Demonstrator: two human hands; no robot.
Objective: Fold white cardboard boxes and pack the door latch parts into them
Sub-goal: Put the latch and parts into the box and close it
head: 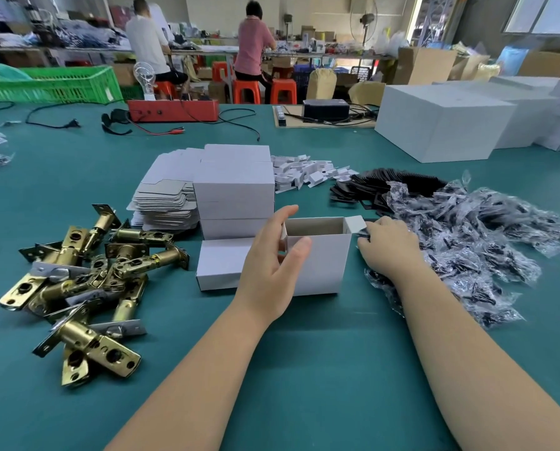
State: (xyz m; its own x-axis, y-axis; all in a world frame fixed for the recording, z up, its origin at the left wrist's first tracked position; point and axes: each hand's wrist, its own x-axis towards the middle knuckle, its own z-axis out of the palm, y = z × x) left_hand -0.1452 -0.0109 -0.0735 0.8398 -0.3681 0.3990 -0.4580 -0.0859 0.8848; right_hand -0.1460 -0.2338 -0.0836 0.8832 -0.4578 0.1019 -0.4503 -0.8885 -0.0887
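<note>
At the frame's centre an open box (317, 262) stands on the tabletop (320, 353); the left hand (272, 258) grips its left end, thumb in front. It looks light and thin-walled, so hold the folded corners, not the flimsy flaps. The right hand (389, 249) pinches a slippery bag (364, 235) beside it. The latches (86, 281), lower left, look heavy and rigid.
</note>
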